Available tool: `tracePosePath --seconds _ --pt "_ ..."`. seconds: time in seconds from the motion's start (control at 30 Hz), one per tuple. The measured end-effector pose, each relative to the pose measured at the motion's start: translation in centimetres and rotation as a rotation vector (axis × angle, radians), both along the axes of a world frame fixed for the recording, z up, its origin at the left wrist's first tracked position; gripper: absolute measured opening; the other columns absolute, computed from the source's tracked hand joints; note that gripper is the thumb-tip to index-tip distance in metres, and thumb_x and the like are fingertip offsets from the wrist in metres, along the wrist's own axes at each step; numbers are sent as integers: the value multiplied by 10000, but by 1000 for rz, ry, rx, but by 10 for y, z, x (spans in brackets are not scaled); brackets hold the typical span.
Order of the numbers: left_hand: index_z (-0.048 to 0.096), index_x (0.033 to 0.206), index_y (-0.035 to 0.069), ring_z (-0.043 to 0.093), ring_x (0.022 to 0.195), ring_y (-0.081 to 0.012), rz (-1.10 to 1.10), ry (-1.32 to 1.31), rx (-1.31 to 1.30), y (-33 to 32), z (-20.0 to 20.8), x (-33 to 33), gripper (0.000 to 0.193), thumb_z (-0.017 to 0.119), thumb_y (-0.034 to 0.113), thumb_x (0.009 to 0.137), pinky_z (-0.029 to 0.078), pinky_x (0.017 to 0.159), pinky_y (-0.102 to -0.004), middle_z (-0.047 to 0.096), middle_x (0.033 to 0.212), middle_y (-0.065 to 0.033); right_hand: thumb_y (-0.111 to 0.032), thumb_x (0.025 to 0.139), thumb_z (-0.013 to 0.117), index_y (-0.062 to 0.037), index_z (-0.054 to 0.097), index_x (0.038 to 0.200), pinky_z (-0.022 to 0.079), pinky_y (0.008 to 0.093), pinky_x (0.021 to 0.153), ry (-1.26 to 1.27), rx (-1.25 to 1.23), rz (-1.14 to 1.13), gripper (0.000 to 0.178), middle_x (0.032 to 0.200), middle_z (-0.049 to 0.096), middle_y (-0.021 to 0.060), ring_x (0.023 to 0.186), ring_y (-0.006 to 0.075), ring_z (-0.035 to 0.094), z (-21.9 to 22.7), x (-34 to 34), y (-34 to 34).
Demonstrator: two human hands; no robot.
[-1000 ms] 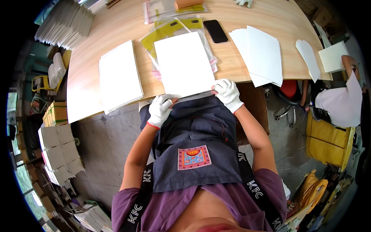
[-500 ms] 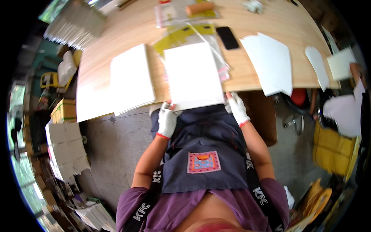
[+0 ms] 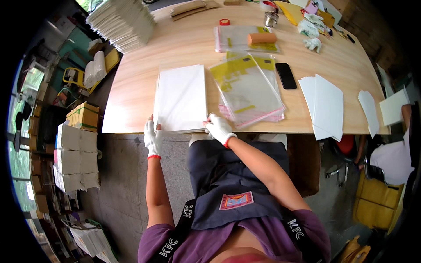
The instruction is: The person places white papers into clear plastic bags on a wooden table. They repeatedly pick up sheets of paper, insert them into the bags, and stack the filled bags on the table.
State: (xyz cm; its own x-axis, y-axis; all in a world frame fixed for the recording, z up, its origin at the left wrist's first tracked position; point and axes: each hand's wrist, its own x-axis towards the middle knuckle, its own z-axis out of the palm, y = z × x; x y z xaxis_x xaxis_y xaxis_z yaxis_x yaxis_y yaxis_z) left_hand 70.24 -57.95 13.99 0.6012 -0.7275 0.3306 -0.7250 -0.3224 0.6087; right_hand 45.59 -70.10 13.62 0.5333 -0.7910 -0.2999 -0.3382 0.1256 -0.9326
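Observation:
A stack of white sheets (image 3: 182,94) lies at the table's front edge, left of centre, its top surface faintly creased and shiny like clear film. My left hand (image 3: 153,139), in a white fingerless glove with a red cuff, grips the stack's near left corner. At the near right corner, the thumb and fingers of my right hand (image 3: 219,128), gloved alike, close on the edge. Just right of the stack, clear plastic bags (image 3: 250,94) with yellow print and pink-edged flaps lie overlapping. A black phone (image 3: 286,76) rests beside them.
Fanned white card sheets (image 3: 326,107) and narrower white pieces (image 3: 368,111) overhang the front edge at right. An orange-brown roll (image 3: 262,38) sits on more bags at the back. A tall paper stack (image 3: 120,24) stands far left. Another person (image 3: 390,138) sits at right.
Both hands have moved left with the white sheet from above the clear bags to the left stack. The bags are now uncovered. The view has shifted, showing more of the table's back.

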Motion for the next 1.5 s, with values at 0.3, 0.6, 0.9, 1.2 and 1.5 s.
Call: tracePosePath --seconds 0.3,0.6,0.9,1.2,1.5 --pt "464 1349 69 467 1222 -379 -177 -73 59 9 -61 19 433 439 119 920 379 1003 -395 437 1381 -227 -273 857 597 -109 563 966 470 399 606 214 -624 -375 199 736 642 115 661 285 629 14 -205 -25" --pt "344 1413 64 377 1316 -351 -117 -275 -78 -4 -23 -3 605 511 -4 836 354 1045 -406 355 1461 -167 -229 753 632 -101 583 978 495 431 755 1080 -810 -506 263 923 615 116 863 312 608 19 -378 -70" --pt "547 1246 118 392 1301 -301 -608 -281 -45 -99 -31 -145 489 649 66 771 353 1048 -403 456 1377 -155 -302 862 543 -133 558 899 466 425 655 1142 -992 -370 174 838 597 77 791 286 598 31 -401 -64" --pt "589 1063 115 461 1155 -383 -972 -487 126 -171 -2 -228 376 659 218 709 353 995 -489 498 1253 -149 -422 827 643 -79 560 824 449 405 557 634 -787 -711 353 677 598 85 626 310 598 20 -378 61" --pt "569 1029 148 610 967 -308 -648 -538 542 -160 27 -248 305 645 170 734 525 671 -460 575 1081 -68 -231 922 588 -107 537 887 273 232 349 -516 228 -1270 139 707 552 32 415 105 435 -35 -471 -8"
